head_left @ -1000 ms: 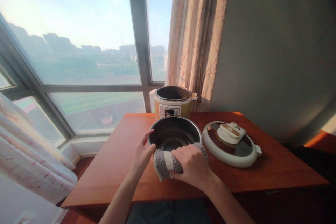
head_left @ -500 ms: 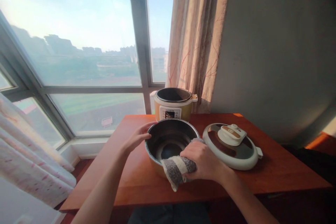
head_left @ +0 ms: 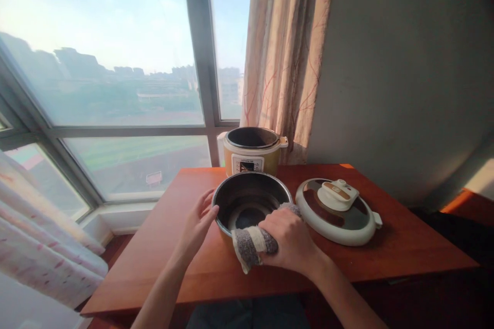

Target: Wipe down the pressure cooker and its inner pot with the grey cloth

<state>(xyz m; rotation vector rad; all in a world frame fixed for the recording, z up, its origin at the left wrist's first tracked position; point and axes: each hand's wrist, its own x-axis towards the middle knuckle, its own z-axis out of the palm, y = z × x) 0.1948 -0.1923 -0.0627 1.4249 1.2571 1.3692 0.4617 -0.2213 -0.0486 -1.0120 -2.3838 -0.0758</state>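
Wiping down a cooker's inner pot (head_left: 250,204) at a wooden table (head_left: 185,267) by the window. Right hand (head_left: 291,239) clenched around a grey-and-white striped cloth (head_left: 250,244), pressed onto the pot's near rim. Left hand (head_left: 198,221) loose, fingers spread flat against the pot's left wall, just bracing it. Pot sitting mid-table, out of the yellow cooker base (head_left: 252,151) right behind it. Lid (head_left: 337,211) parked just to the right, handle up. Looks like mid-wipe, honestly: inside of the pot dark and shadowed, can't tell how clean. Pot not back in the base, lid not back on.
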